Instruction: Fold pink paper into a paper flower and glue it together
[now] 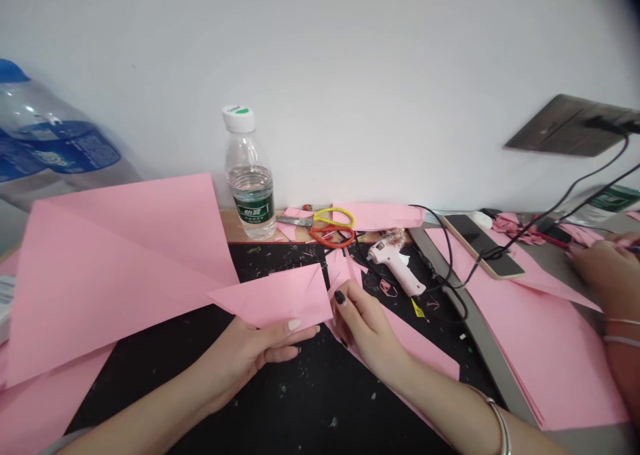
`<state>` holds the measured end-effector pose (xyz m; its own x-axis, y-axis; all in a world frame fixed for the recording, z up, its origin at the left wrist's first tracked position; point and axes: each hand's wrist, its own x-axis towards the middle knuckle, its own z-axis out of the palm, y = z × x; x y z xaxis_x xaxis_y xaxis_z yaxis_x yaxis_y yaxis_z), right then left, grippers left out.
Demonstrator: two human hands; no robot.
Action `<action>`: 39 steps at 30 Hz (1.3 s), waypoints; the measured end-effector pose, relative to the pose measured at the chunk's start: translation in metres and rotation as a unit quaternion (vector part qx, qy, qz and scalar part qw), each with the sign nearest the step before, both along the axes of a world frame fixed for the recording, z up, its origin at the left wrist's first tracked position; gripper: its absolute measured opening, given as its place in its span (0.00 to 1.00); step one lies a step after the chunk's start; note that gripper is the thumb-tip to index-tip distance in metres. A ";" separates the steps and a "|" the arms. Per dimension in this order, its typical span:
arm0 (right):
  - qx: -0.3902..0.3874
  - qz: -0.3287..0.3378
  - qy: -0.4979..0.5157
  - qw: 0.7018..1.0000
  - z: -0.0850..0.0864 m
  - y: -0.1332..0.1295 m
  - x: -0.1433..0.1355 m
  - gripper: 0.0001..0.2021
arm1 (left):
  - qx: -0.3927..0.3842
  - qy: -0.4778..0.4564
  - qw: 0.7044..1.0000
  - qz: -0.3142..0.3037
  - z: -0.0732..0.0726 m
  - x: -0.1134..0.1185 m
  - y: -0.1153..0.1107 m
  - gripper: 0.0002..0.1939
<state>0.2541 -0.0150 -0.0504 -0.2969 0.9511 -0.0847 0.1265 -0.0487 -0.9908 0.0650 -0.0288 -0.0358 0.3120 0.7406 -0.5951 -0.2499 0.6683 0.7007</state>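
Below white wall (350, 75), pink paper (280, 296) over black tabletop (240, 415).

The left thumbnail (295, 324) is whitish, the right nails (340, 297) black, and a silvery bangle (503, 428) circles the right forearm (450, 396).

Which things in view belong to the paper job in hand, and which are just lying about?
Likely the job:
- pink paper piece, held in the left hand, right hand at its end
- large pink sheet
- scissors, glue gun: probably, neither held

Apparently lying about:
- green-labelled water bottle
- blue-labelled bottles
- smartphone
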 end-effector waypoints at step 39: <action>0.073 0.120 -0.160 0.977 0.005 0.002 0.006 0.17 | 0.055 0.018 0.998 -0.032 -0.014 -0.002 -0.007 0.28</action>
